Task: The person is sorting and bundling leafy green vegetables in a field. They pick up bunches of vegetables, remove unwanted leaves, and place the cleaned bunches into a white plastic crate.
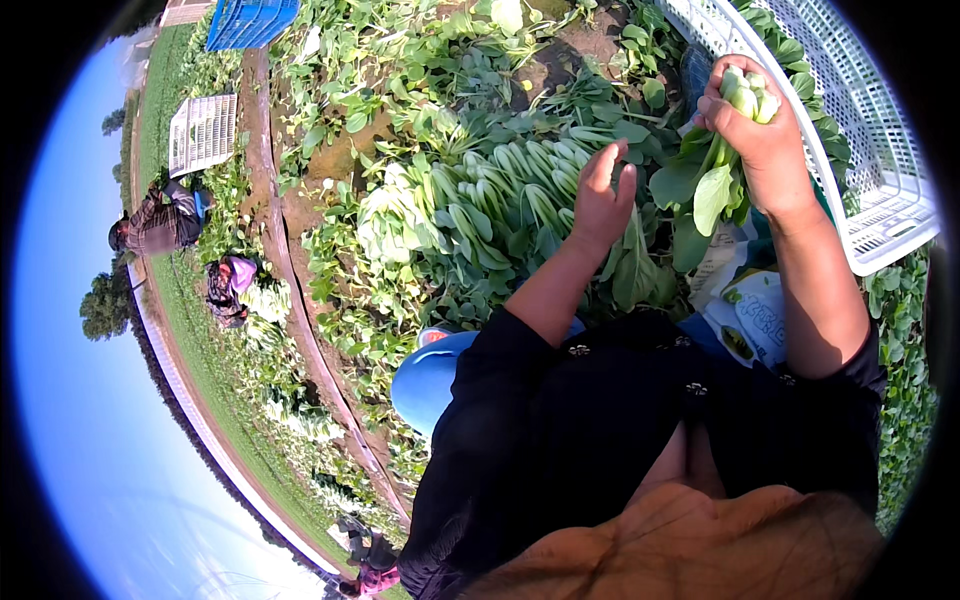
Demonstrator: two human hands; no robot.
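My right hand (757, 142) is closed around a bunch of leafy greens (712, 191) like bok choy, pale stem ends up, leaves hanging down, beside the rim of a white plastic crate (806, 127). To its left, my left hand (604, 195) is raised with thumb and fingers apart and nothing in it. Below and left of that hand, many cut greens (480, 195) lie in rows on the ground, their pale stems side by side. Other dark green leaves show behind the crate's lattice wall.
A blue crate (251, 22) and another white crate (202, 135) stand at the upper left. Near them a person (161, 217) bends over the field, with others farther down. A pale strip (289, 277) crosses the soil. A printed plastic bag (754, 315) lies by my lap.
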